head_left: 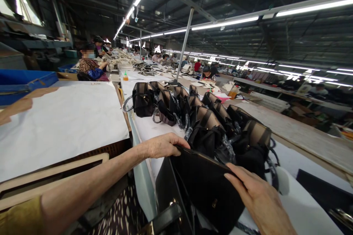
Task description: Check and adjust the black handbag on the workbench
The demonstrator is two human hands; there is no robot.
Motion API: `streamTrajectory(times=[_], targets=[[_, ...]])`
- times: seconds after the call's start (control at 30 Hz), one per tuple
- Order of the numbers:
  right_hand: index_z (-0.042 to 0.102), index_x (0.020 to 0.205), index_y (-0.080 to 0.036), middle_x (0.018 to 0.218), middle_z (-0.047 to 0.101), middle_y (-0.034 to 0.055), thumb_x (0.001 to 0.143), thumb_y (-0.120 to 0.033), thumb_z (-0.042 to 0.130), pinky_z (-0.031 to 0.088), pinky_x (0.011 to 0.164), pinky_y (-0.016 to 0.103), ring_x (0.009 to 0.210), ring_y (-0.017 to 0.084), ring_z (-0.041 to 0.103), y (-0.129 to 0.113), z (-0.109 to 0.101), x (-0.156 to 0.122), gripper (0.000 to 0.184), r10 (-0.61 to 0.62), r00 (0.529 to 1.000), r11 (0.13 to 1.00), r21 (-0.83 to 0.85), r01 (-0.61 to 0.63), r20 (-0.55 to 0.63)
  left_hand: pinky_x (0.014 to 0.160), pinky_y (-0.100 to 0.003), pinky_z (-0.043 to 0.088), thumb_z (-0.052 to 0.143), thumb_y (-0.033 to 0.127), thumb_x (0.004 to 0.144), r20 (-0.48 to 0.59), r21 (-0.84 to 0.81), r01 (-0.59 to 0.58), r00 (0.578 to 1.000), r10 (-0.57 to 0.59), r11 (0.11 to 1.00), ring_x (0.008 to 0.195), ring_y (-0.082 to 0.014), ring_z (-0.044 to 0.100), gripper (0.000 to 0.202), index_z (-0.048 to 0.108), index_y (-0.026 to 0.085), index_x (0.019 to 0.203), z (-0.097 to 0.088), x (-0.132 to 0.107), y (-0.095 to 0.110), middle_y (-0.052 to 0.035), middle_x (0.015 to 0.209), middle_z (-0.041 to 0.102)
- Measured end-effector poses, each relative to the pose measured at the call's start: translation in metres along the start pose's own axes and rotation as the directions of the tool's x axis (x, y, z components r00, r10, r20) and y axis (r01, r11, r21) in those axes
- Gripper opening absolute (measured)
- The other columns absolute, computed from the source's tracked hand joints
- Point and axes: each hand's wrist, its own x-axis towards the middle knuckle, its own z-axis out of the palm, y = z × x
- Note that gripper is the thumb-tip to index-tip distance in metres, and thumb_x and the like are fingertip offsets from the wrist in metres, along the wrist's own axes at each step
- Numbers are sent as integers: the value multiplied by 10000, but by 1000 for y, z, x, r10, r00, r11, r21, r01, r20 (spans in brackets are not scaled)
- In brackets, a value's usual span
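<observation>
A black handbag (208, 181) with a small gold emblem fills the lower middle of the head view, close to my body. My left hand (165, 144) pinches the upper left corner of its top edge, thumb and fingers closed around it. At the right end of the same edge, my right hand (255, 191) grips the bag between thumb and fingers. A black strap with gold-coloured metal fittings (167, 217) hangs at the bag's near side. Just beyond stand several black bags with tan linings (206, 117), some handles wrapped in clear plastic.
A white-covered table (63, 114) is on the left, with a blue bin (24, 80) behind it. Black flat pieces (325, 194) lie at the right. A metal post (185, 42) rises beyond the bags. A co-worker (92, 66) sits farther along on the left.
</observation>
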Motion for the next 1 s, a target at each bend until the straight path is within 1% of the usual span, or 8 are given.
streamTrajectory(times=[0.1, 0.27, 0.4, 0.47, 0.57, 0.63, 0.77, 1.0], targets=[[657, 951, -170, 863, 705, 49, 891, -439, 318, 544, 622, 284, 727, 185, 660, -7, 3, 7, 437, -85, 996, 994, -77, 82, -40, 803, -228, 402, 473, 68, 632, -8, -13, 18, 1000, -19, 1000, 829, -131, 544, 406, 622, 136, 1004, 1, -1, 0, -4, 862, 632], [676, 878, -187, 805, 713, 36, 882, -464, 329, 541, 613, 253, 703, 176, 666, -16, 3, 16, 445, -41, 998, 999, -4, 41, -54, 790, -227, 407, 500, 81, 638, -20, -62, 22, 1000, -24, 998, 817, -130, 541, 369, 633, 138, 978, 1, -3, -1, -5, 854, 629], [671, 854, -187, 780, 711, 23, 879, -464, 339, 536, 603, 235, 687, 162, 665, -14, 2, 16, 433, -49, 998, 998, 23, 50, -41, 775, -217, 405, 525, 102, 650, -20, -89, 40, 999, -42, 995, 786, -118, 536, 347, 632, 149, 976, 1, -3, -3, 10, 820, 624], [658, 873, -199, 782, 708, 11, 885, -452, 334, 531, 603, 239, 692, 157, 662, -13, 2, 15, 411, -52, 999, 998, -18, 52, 1, 764, -213, 403, 537, 114, 657, -22, -68, 34, 999, -36, 997, 780, -117, 534, 336, 633, 152, 977, 1, -3, -3, 11, 825, 624], [640, 893, -230, 704, 695, -5, 893, -465, 287, 504, 505, 280, 605, 175, 647, -15, 4, 15, 424, -36, 998, 988, -148, 44, 60, 746, -211, 399, 537, 123, 670, -39, -4, 21, 999, -21, 1000, 779, -121, 534, 310, 642, 148, 960, 2, -3, -2, 4, 835, 628], [634, 900, -237, 702, 694, -2, 895, -475, 262, 472, 458, 289, 567, 183, 639, -20, 6, 18, 442, -41, 997, 982, -184, 53, 66, 733, -207, 397, 534, 127, 678, -53, 41, 15, 999, -13, 999, 768, -120, 531, 288, 650, 145, 941, 2, -3, 0, 4, 820, 626], [615, 927, -231, 807, 704, 10, 906, -428, 290, 430, 440, 257, 621, 165, 654, -36, 13, 32, 380, -82, 993, 992, -87, 89, 82, 708, -196, 394, 538, 136, 686, -66, 80, -5, 998, 10, 997, 754, -115, 523, 291, 648, 153, 955, 2, -5, -1, 13, 804, 619], [605, 913, -224, 792, 698, 14, 913, -397, 288, 394, 432, 262, 595, 158, 644, -53, 22, 47, 361, -114, 992, 993, -30, 116, 54, 666, -189, 386, 549, 167, 704, -106, 66, 5, 994, 3, 998, 713, -110, 511, 279, 646, 150, 965, 2, -7, -4, 11, 779, 612]])
